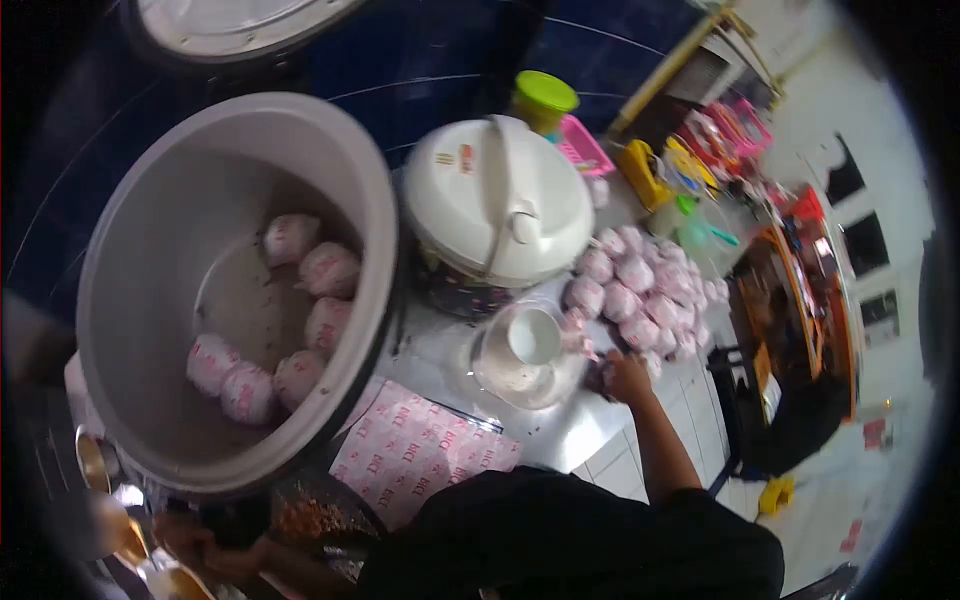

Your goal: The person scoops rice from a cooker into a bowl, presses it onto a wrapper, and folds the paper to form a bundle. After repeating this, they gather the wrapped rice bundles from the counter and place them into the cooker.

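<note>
My right hand point(628, 378) is closed on something dark I cannot make out, at the near edge of a pile of wrapped pink-and-white balls point(650, 290). Left of it a white cup point(535, 336) stands in a clear round container point(500, 385). My left hand point(190, 540) is smeared by motion at the lower left, beside a pan of reddish-brown food point(315, 520); its fingers cannot be made out. Printed wrapping paper point(415, 450) lies on the metal table between my hands. A large grey pot point(130, 200) holds several wrapped balls point(330, 270).
A white-lidded rice cooker point(470, 200) stands behind the cup, beside a green-lidded jar point(546, 92) and pink basket point(585, 145). Metal bowls point(92, 460) sit at the lower left. Farther right are an orange-edged shelf point(820, 300) and a dark chair point(735, 400).
</note>
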`<state>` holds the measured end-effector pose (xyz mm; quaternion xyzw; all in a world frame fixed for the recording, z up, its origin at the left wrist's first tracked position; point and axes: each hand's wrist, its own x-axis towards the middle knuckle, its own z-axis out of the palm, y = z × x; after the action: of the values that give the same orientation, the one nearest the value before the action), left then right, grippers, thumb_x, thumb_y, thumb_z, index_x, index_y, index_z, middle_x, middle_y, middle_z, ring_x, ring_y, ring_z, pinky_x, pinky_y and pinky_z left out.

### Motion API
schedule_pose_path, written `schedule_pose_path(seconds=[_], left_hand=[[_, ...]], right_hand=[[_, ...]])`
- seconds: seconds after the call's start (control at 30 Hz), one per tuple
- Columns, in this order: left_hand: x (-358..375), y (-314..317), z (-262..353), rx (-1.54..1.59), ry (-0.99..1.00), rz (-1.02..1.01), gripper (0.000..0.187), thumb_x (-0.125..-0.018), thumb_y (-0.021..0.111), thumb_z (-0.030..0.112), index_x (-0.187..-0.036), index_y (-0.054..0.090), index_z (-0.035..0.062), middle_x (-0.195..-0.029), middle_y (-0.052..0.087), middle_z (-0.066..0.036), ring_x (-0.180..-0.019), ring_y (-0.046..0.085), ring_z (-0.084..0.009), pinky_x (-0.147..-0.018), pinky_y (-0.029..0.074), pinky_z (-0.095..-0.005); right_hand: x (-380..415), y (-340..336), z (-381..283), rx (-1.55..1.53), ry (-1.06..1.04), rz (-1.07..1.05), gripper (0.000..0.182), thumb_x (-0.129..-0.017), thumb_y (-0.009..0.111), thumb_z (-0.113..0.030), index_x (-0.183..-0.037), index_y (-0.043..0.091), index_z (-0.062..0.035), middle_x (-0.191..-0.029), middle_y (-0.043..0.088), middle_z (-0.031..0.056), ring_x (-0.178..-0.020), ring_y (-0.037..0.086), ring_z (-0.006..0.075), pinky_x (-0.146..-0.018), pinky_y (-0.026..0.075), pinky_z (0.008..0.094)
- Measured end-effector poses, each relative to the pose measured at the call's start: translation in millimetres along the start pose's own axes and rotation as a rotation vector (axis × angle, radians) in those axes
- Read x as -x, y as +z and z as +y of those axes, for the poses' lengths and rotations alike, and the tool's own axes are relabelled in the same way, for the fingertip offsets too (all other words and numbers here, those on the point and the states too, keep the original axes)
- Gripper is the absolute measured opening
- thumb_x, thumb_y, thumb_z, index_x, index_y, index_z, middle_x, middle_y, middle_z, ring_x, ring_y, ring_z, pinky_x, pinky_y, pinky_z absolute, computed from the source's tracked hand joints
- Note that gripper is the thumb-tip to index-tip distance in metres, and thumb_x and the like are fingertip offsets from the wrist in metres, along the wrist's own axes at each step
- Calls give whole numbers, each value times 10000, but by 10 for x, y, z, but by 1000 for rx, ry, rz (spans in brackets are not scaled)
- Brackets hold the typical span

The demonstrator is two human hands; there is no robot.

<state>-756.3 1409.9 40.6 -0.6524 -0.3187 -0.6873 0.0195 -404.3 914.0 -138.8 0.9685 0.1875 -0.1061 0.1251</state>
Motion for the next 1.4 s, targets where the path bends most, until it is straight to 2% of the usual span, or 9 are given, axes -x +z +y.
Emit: schedule_pose_path(seconds=[0.2,0.4,0.53,0.9,1.13,1.2,1.3,1.33,1.4], left_hand=[[-32,-75,-26,66,24,-104,218,-683,436,276,-606,395,77,-595,391,-85,-585,407,-236,-622,352,-390],[-116,-126,61,144,-49,-234,185,-648,474,270,-608,418,99,-596,397,-69,-582,407,-219,-640,358,-380],[-136,-184,77,135,-83,-275,232,-706,520,326,-611,463,122,-597,414,-39,-598,442,-210,-671,386,-395],[-111,-130,1,286,-41,-182,169,-642,616,335,-593,592,175,-622,434,9,-582,486,-163,-629,427,-344],[-194,-277,-69,293,45,-428,187,-656,623,338,-650,525,179,-650,434,-5,-611,479,-190,-649,390,-382],[-166,-295,-158,290,120,-459,215,-644,605,353,-650,510,160,-629,452,-27,-614,454,-206,-666,379,-403],[-15,-168,-81,276,-2,-229,333,-759,528,484,-682,520,161,-599,461,-14,-579,460,-199,-669,370,-424],[-144,-271,-195,284,140,-422,377,-809,434,503,-691,505,151,-588,463,-34,-565,447,-208,-674,368,-426],[-79,-113,36,65,21,-216,365,-849,388,421,-648,448,123,-570,414,-56,-569,431,-229,-665,370,-437]], right_hand=[[54,-1288,-135,-1008,89,-554,553,-611,806,-207,-1088,552,-87,-1031,589,108,-963,564,268,-856,468,408],[222,-3988,-1472,-1249,-960,34,763,-481,858,-268,-1123,509,-46,-1160,525,250,-1101,529,349,-915,452,447],[178,-5112,-3132,-269,-1660,350,658,-544,828,-282,-1110,582,-55,-1175,498,152,-1118,490,275,-907,453,438],[-1228,-3433,-6137,858,-1359,72,445,-662,712,-144,-1091,622,-69,-1113,578,200,-1032,569,354,-857,469,443],[-843,-3883,-5738,255,-1368,-57,526,-725,634,-31,-1236,539,-110,-1169,547,197,-1076,535,352,-885,453,435],[-680,-4313,-5201,-55,-1889,448,454,-755,613,-7,-1197,567,-102,-1049,566,152,-811,592,301,-763,487,398],[74,-4962,-3766,-42,-1285,740,306,-831,630,-105,-1131,599,-58,-1087,630,111,-861,615,166,-741,502,295],[137,-5015,-3473,-538,-1558,708,417,-745,700,-13,-1145,581,-33,-1043,629,161,-722,634,155,-668,544,260],[213,-4844,-2477,-319,-940,906,262,-854,625,-135,-1101,605,-47,-1073,640,84,-890,614,147,-764,496,285]])
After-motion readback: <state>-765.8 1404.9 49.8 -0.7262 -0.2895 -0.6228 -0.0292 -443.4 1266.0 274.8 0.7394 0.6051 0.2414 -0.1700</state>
